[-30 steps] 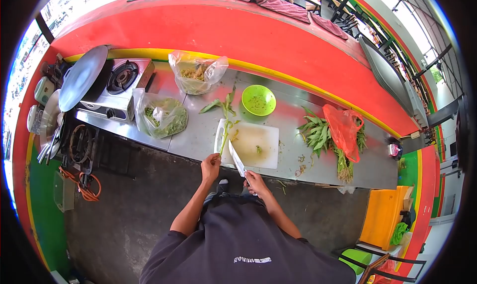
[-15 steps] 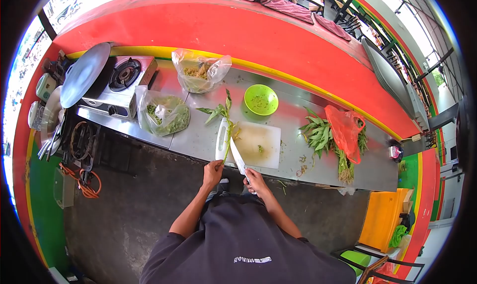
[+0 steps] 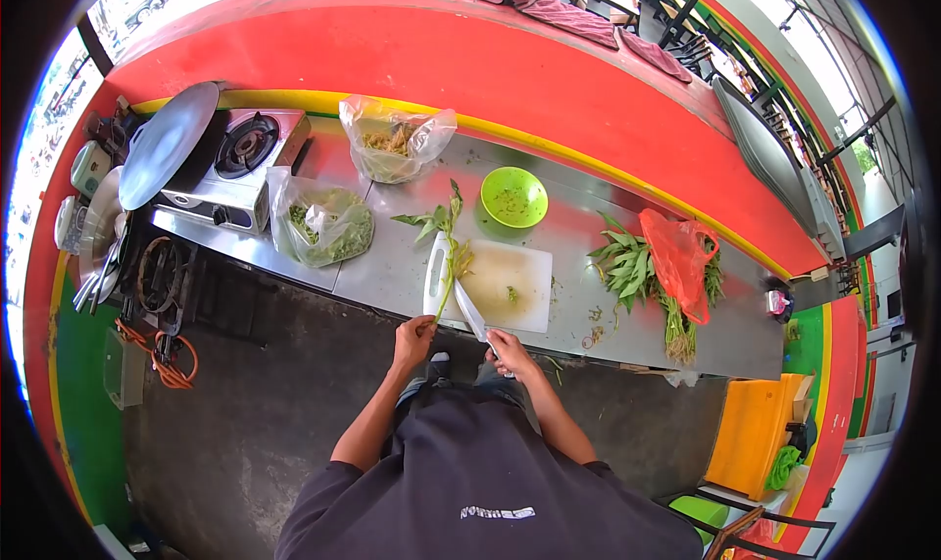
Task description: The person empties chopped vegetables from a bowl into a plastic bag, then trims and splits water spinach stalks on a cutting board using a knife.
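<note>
My left hand [image 3: 416,339] is closed round the lower end of a stalk of leafy greens [image 3: 450,251], whose leaves point away from me over the counter. In my right hand [image 3: 512,354] is a kitchen knife [image 3: 470,312], gripped by its handle. The blade slants up and left, its tip close beside the stalk; I cannot tell whether they touch. Beneath them lies a white cutting board [image 3: 527,288] with a small green scrap on it. A green bowl [image 3: 515,197] stands just behind the board.
On the metal counter [image 3: 392,256], a bag of cut greens [image 3: 328,229] and a bag of brownish food [image 3: 392,146] stand left. A bundle of greens [image 3: 635,266] lies right, beside a red plastic bag [image 3: 678,256]. A gas stove [image 3: 240,163] and large lid [image 3: 169,148] are far left.
My right hand and the knife have shifted slightly to the right and the blade's tip is lower. My left hand has moved slightly left, still holding the stalk.
</note>
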Motion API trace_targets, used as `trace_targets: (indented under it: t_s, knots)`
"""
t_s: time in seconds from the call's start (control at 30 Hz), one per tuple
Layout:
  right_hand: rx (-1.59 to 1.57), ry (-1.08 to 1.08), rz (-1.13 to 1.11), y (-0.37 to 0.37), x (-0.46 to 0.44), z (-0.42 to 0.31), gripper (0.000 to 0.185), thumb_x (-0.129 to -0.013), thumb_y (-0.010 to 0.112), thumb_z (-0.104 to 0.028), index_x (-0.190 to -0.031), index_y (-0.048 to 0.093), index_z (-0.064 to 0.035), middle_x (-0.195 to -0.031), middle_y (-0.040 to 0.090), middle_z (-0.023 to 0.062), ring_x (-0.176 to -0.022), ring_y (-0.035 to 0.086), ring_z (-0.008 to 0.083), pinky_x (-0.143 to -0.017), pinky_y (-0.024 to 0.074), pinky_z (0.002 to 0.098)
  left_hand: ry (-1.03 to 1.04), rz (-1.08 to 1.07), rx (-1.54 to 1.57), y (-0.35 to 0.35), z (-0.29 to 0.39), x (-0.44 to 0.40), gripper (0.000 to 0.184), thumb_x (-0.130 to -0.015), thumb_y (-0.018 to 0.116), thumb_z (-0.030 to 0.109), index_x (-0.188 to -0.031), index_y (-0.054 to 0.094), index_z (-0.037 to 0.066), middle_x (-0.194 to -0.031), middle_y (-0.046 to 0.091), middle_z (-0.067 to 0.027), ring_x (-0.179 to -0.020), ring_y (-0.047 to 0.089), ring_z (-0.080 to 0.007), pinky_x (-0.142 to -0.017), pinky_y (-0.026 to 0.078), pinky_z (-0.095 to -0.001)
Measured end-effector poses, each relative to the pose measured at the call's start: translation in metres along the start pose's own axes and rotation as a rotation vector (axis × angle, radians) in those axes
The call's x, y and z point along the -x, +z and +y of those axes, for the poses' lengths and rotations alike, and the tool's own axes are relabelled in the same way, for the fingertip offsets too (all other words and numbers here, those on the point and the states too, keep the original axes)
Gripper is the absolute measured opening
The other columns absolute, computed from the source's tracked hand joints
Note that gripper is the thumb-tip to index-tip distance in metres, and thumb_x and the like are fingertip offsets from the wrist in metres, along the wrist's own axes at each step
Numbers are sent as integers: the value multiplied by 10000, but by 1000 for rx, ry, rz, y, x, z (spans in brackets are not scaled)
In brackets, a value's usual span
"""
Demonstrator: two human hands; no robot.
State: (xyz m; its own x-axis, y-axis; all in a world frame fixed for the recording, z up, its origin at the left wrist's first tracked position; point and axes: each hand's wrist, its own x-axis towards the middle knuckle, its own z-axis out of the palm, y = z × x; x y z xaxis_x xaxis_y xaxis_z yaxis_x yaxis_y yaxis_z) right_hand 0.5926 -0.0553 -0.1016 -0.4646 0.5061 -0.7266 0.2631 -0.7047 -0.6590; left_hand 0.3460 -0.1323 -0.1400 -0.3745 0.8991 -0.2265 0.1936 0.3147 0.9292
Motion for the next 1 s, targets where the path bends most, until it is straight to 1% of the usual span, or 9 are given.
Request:
trace_targets:
  t_s: [0.03,0.1,0.23,0.33,0.4,0.53,0.63,0.7,1.0]
  knots:
    - [41,-12,18,0,0,0,368,-1063,509,-389,-1326,531,-132,-735,543,29,-465,358,47,-390,297,218,2,0,-1,1,-4,-2,267,-927,673,77,-1165,705,-39,-887,751,-139,-755,705,-150,-718,572,-303]
    - [82,-24,33,1,1,0,373,-1062,510,-389,-1324,540,-125,-732,541,31,-467,358,49,-393,297,219,-69,-62,391,2,-5,-4,286,-969,641,81,-1226,664,-41,-941,739,-131,-776,688,-136,-714,571,-291]
    - [78,-22,38,2,2,0,389,-1061,511,-387,-1341,536,-118,-731,543,35,-472,362,54,-400,301,218,-2,-60,477,-5,10,-1,291,-999,616,91,-1259,635,-38,-1015,727,-142,-814,686,-142,-721,576,-292]
    - [65,-20,44,4,3,1,400,-1060,512,-384,-1353,531,-113,-733,545,38,-471,361,55,-399,301,219,-18,-41,408,-9,21,-4,292,-967,660,107,-1228,661,-24,-930,742,-137,-766,699,-154,-699,570,-295]
    - [61,-25,55,5,4,0,405,-1059,513,-383,-1357,530,-110,-734,546,40,-470,360,56,-398,300,220,35,111,-187,-13,30,-10,279,-931,694,131,-1174,687,-7,-855,746,-140,-713,708,-179,-671,565,-305]
    - [32,-32,69,5,5,5,403,-1052,521,-381,-1341,546,-101,-736,550,45,-447,345,55,-390,294,228,191,208,-380,-18,50,-18,247,-916,690,154,-1114,704,8,-792,738,-139,-679,710,-202,-647,557,-321]
    - [11,-55,78,5,8,9,390,-1047,527,-379,-1312,563,-96,-729,551,46,-424,332,52,-381,286,237,45,89,-105,-18,49,-28,249,-954,646,178,-1095,688,-23,-826,752,-142,-666,698,-179,-643,555,-327]
    - [3,-64,80,6,11,8,382,-1047,528,-376,-1302,566,-94,-727,550,46,-420,330,51,-377,281,238,-63,51,332,-14,42,-35,296,-983,619,207,-1107,668,-57,-859,765,-143,-650,680,-156,-632,545,-309]
    - [-109,-45,65,17,23,6,295,-1056,525,-390,-1150,561,-113,-717,528,31,-450,340,46,-389,277,216,-284,-46,327,5,9,-17,330,-1005,626,262,-1115,676,-46,-927,737,-105,-658,689,-149,-561,502,-266]
